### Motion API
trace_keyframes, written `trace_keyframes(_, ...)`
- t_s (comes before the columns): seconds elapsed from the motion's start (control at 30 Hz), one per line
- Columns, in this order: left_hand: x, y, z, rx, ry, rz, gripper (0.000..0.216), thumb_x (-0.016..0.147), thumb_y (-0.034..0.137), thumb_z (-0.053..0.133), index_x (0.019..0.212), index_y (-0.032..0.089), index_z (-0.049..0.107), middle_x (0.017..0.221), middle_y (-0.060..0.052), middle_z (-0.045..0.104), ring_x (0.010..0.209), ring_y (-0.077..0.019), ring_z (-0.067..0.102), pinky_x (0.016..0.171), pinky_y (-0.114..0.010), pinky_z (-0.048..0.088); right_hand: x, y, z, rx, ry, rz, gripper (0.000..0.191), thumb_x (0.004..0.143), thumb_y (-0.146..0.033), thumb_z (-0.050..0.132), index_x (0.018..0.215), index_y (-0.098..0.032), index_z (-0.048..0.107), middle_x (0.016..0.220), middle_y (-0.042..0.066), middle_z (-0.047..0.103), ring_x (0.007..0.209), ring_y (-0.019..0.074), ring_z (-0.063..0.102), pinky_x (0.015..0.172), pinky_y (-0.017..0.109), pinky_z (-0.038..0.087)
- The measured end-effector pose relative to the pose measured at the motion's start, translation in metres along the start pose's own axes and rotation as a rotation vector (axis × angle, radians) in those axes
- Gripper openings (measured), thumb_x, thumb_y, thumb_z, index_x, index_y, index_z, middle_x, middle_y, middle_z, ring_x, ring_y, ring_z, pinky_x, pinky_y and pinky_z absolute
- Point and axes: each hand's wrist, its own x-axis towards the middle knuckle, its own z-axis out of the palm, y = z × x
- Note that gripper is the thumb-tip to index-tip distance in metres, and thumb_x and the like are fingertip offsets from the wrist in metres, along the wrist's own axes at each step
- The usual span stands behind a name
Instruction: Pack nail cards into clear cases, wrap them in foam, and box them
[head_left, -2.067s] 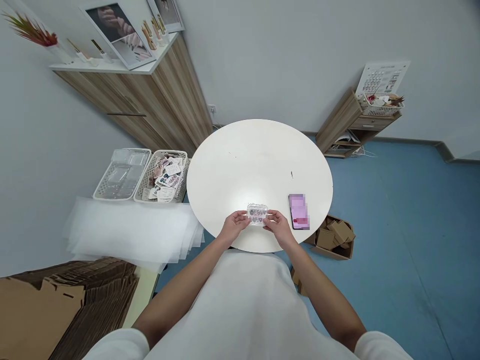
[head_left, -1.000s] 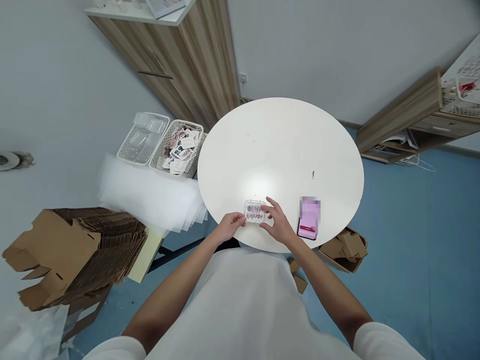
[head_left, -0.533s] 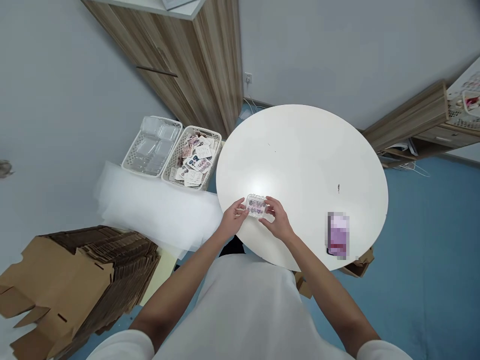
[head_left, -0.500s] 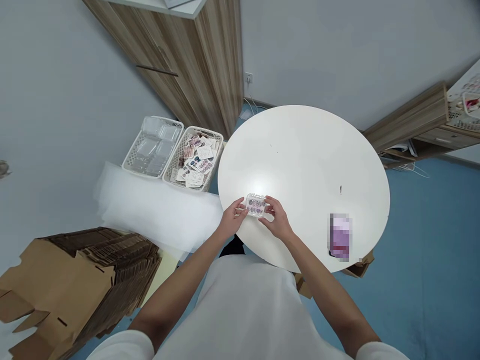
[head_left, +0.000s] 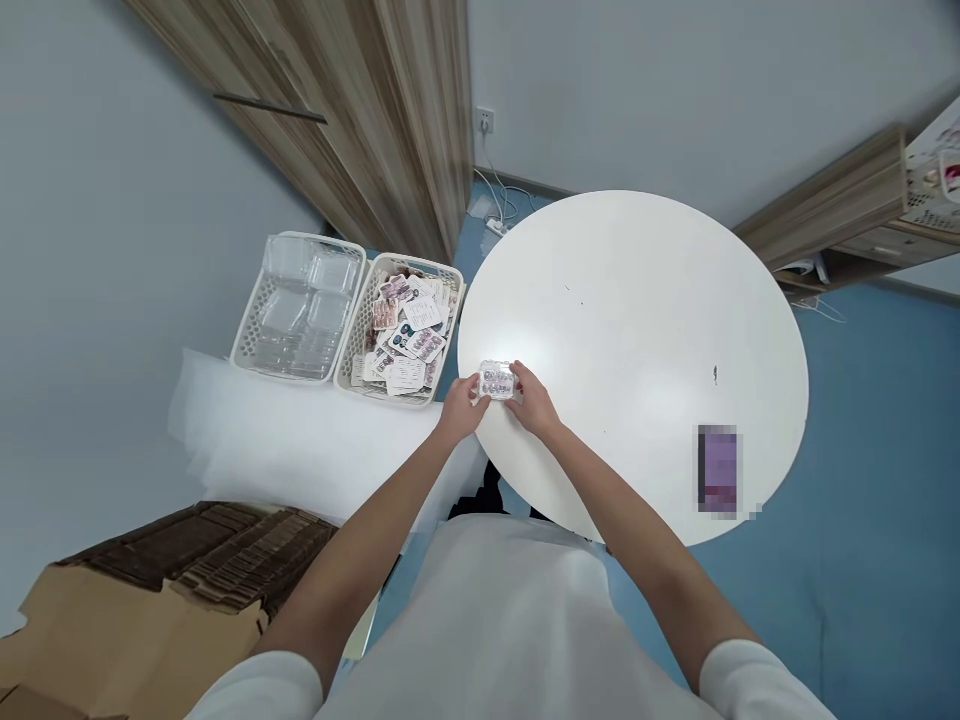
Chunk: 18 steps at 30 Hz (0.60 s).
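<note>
A small clear plastic box [head_left: 496,380] with rows of small purplish patterned pieces inside is between my two hands, over the left edge of the round white table [head_left: 637,300]. My left hand [head_left: 461,410] grips the box's left side with fingers and thumb. On the opposite side, my right hand [head_left: 534,402] holds it, the index finger at the upper corner and the thumb near the lower one. Whether the box rests on the tabletop or hangs just above it, I cannot tell.
Left of the table stand a white basket of printed cards [head_left: 409,330] and a white basket of clear plastic boxes [head_left: 300,310]. White sheeting [head_left: 322,440] lies before them, near flattened cardboard boxes [head_left: 150,620]. A pixelated purple item [head_left: 720,470] lies on the table's right.
The view has shifted, so the table and baskets appear displaced. Both hands still hold the plastic box, now nearer the table's left edge.
</note>
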Motion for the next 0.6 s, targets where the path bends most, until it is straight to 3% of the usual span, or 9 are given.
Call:
trace_keyframes(0.3,0.012,-0.009,0.004,-0.087,-0.032,-0.009,0.056,0.073,0.026,0.057,0.125,0.02,0.039,0.115,-0.01,0.038,0.09,-0.0142,0.05,0.07,-0.024,0.047,0.019,0.01,0.016,-0.079,0.002,0.019,0.06,0.071,-0.013,0.051,0.128,-0.019,0.033,0.139,0.009,0.029,0.125,0.0225,0.03,0.098,0.04,0.034)
trace_keyframes(0.6,0.008,-0.011,0.005,-0.121,-0.055,-0.009,0.068,0.072,0.03,0.057,0.132,0.019,0.028,0.12,-0.012,0.032,0.102,-0.0199,0.047,0.08,-0.032,0.045,0.019,0.006,0.016,-0.105,-0.007,0.053,0.06,0.071,-0.013,0.049,0.128,-0.019,0.033,0.141,0.008,0.024,0.127,0.0218,0.027,0.1,0.04,0.032)
